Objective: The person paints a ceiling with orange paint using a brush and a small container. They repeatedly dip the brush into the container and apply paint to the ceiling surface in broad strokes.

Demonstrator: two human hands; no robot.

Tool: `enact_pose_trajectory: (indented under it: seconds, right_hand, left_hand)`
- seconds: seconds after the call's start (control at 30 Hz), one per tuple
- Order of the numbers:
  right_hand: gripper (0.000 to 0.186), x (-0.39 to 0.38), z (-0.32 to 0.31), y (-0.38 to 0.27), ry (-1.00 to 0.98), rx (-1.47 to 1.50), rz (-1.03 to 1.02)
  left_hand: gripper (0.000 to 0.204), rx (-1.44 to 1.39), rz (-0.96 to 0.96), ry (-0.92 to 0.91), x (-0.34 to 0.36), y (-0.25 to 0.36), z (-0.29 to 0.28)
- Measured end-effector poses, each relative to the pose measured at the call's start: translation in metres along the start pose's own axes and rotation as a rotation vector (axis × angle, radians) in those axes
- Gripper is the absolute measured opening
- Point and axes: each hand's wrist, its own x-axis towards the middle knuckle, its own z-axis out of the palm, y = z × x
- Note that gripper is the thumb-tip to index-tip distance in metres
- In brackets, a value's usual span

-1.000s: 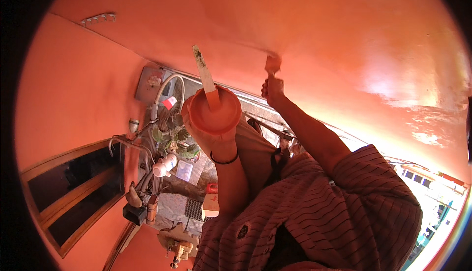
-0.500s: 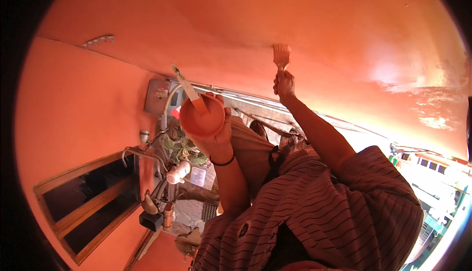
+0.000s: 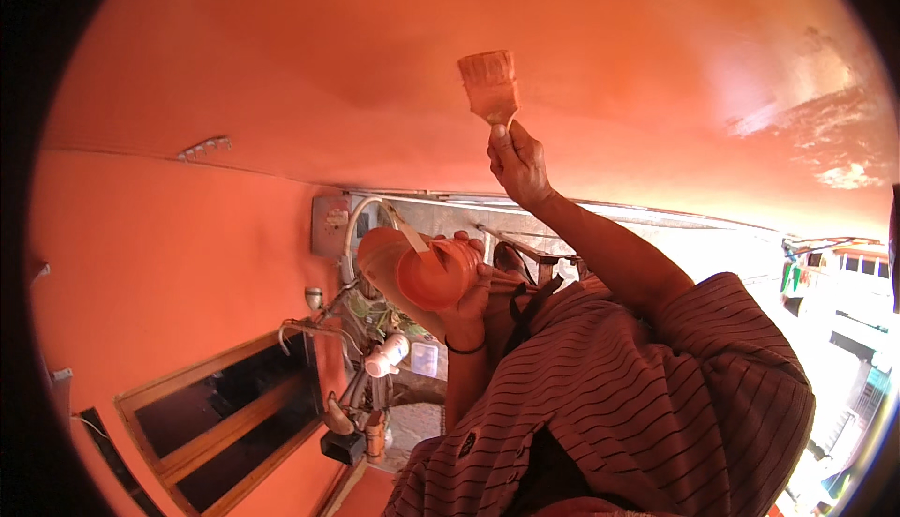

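Note:
My right hand (image 3: pixel 520 165) is raised, its fingers closed around the handle of a wide, flat paintbrush (image 3: pixel 492 90). The brush is coated in orange paint and its bristles point up in front of the orange wall (image 3: pixel 647 58). Whether they touch it I cannot tell. Lower and to the left, my left hand (image 3: pixel 469 301) grips a small orange paint container (image 3: pixel 429 290) from its right side, its opening toward me. A flat, pale stick (image 3: pixel 419 243) leans inside and pokes out over the rim. Behind the container a tan rounded shape (image 3: pixel 375 247) is partly hidden.
On the left wall are a hook rail (image 3: pixel 204 148) and a wood-framed window (image 3: pixel 225 423). Pipes, a white cylindrical fitting (image 3: pixel 386 356) and plants crowd the space below my left hand. A grey box (image 3: pixel 330 224) hangs near the corner. Bright open surroundings lie at the right.
My right hand has brought the brush left and up; it now looks larger and tilted. The container has shifted right and down in view. The whole view has turned, so the window sits further right.

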Motion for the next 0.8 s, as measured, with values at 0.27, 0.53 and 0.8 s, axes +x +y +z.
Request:
enact_pose_trajectory:
  seconds: [0.27, 0.53, 0.8]
  right_hand:
    - [0.044, 0.000, -0.106, 0.111, 0.347, 0.173, 0.706]
    - [0.043, 0.010, -0.068, 0.052, 0.317, 0.312, 0.660]
    - [0.038, -0.005, -0.045, 0.039, 0.094, -0.270, -0.066]
  left_hand:
    - [0.054, -0.041, -0.098, 0.064, -0.028, 0.005, -0.016]
    - [0.052, 0.115, -0.107, -0.025, -0.044, 0.015, -0.040]
    - [0.052, 0.187, -0.104, -0.003, -0.033, 0.023, -0.055]
